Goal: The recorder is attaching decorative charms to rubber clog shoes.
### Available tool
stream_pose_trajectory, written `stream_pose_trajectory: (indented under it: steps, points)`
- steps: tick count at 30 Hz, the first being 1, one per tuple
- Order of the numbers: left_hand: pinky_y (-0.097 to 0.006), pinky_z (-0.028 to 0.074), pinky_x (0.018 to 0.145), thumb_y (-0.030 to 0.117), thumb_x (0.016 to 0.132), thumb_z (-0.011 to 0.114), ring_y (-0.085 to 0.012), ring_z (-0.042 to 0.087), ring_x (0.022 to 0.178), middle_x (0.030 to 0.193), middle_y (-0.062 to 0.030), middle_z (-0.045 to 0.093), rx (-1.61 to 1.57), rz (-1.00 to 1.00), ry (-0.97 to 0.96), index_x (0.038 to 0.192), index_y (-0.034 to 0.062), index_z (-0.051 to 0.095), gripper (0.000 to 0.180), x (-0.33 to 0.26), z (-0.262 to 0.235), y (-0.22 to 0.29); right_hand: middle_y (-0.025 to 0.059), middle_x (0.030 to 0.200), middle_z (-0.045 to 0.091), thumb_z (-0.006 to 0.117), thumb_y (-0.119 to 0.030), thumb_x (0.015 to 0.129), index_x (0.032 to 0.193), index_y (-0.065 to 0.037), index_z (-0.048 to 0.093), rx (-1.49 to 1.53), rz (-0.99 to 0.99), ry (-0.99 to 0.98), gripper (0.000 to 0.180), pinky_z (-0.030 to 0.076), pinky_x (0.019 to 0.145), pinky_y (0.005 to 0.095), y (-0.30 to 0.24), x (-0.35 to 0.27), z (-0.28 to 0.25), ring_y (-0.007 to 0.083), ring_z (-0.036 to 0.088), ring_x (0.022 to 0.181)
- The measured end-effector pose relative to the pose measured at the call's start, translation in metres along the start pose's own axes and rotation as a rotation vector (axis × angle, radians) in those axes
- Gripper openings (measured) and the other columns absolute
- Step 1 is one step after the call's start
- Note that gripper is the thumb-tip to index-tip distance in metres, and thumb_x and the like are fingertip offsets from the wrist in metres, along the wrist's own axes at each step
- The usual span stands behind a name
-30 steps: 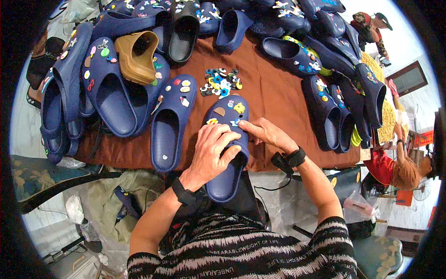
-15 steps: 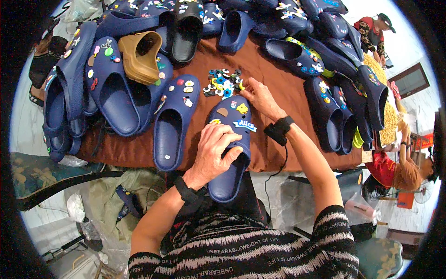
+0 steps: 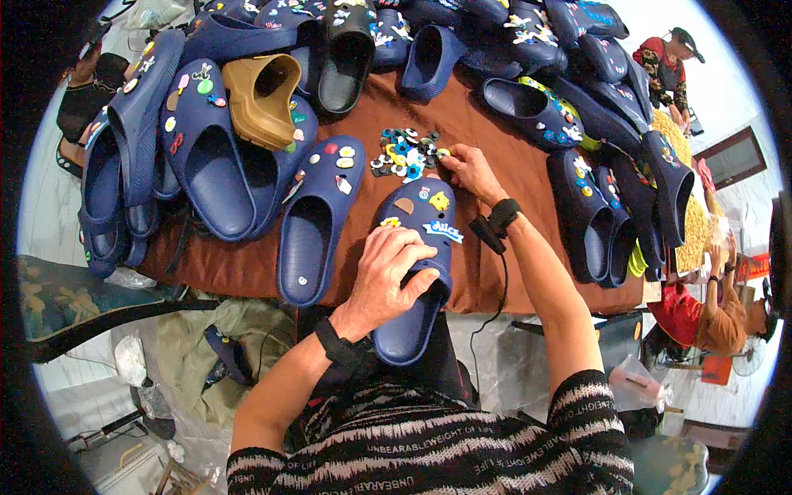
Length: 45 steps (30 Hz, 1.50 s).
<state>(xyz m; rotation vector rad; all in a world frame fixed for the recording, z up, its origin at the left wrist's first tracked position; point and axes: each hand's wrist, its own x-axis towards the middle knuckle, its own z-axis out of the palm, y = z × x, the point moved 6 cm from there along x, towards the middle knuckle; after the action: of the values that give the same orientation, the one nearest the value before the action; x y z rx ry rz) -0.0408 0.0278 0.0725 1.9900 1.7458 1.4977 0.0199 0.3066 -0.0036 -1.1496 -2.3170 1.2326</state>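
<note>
Both hands worked: my left hand (image 3: 394,276) kept a closed grip on the smooth, rounded navy clog (image 3: 417,272); my right hand (image 3: 469,169) had reached farther, fingertips pinching at the small colourful charms (image 3: 406,153).

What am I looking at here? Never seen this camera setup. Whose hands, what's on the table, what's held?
There is no machine here: a person wears a wide fisheye camera on the head, looking down, so the edges bend and the person's own forearms enter from below. The left hand grips a navy clog lying partly over the near edge of the brown-covered table. The right hand reaches into a small pile of colourful shoe charms; whether it holds one cannot be told. Beside the clog lies another navy clog with charms. Many more navy clogs and one tan clog crowd the far side. Other people sit at the right.
</note>
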Motion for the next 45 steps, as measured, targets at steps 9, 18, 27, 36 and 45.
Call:
stream_pose_trajectory:
  steps: [9,18,27,36,45]
  points:
    - [-0.050,0.042,0.102,0.041,0.095,0.064,-0.0339,0.059,0.104,0.103,-0.0121,0.062,-0.011,-0.005,0.003,0.103,0.0057,0.069,0.036,0.000,0.000,0.000,0.0018,0.077,0.065,0.062,-0.026,0.100,0.096,0.000,0.066,0.274,0.021,-0.089,0.027,0.049,0.063,0.0285,0.003,-0.010,-0.005,0.0111,0.060,0.069]
    - [-0.049,0.042,0.102,0.041,0.095,0.065,-0.0340,0.059,0.104,0.103,-0.0122,0.062,-0.005,0.000,0.013,0.103,0.0057,0.069,0.036,-0.001,0.000,0.000,0.0017,0.077,0.063,0.065,-0.030,0.097,0.091,-0.002,0.066,0.198,-0.025,-0.091,0.029,0.049,0.061,0.0279,-0.003,-0.015,-0.004,0.0119,0.059,0.067]
    - [-0.049,0.043,0.101,0.041,0.095,0.066,-0.0339,0.059,0.104,0.104,-0.0121,0.063,-0.003,-0.004,0.017,0.103,0.0058,0.068,0.036,-0.002,0.000,-0.001,-0.0008,0.074,0.058,0.062,-0.032,0.099,0.090,-0.005,0.064,0.371,0.078,-0.105,0.028,0.047,0.062,0.0257,0.000,-0.069,-0.019,0.0096,0.056,0.064]
    - [-0.051,0.042,0.102,0.032,0.088,0.072,-0.0341,0.059,0.106,0.105,-0.0115,0.062,-0.013,-0.025,0.012,0.104,0.0063,0.068,0.030,-0.002,-0.001,0.000,-0.0066,0.073,0.057,0.065,-0.029,0.098,0.092,-0.006,0.068,0.613,0.202,-0.400,0.024,0.035,0.053,0.0188,-0.039,-0.177,0.001,0.0025,0.046,0.062]
    - [-0.047,0.044,0.098,0.040,0.096,0.064,-0.0347,0.060,0.104,0.104,-0.0135,0.062,0.013,0.001,0.017,0.104,0.0047,0.068,0.037,-0.001,0.000,0.002,-0.0051,0.067,0.056,0.065,-0.030,0.097,0.088,-0.005,0.068,0.594,0.326,-0.579,0.027,0.038,0.047,0.0204,-0.036,-0.167,0.005,0.0047,0.048,0.053]
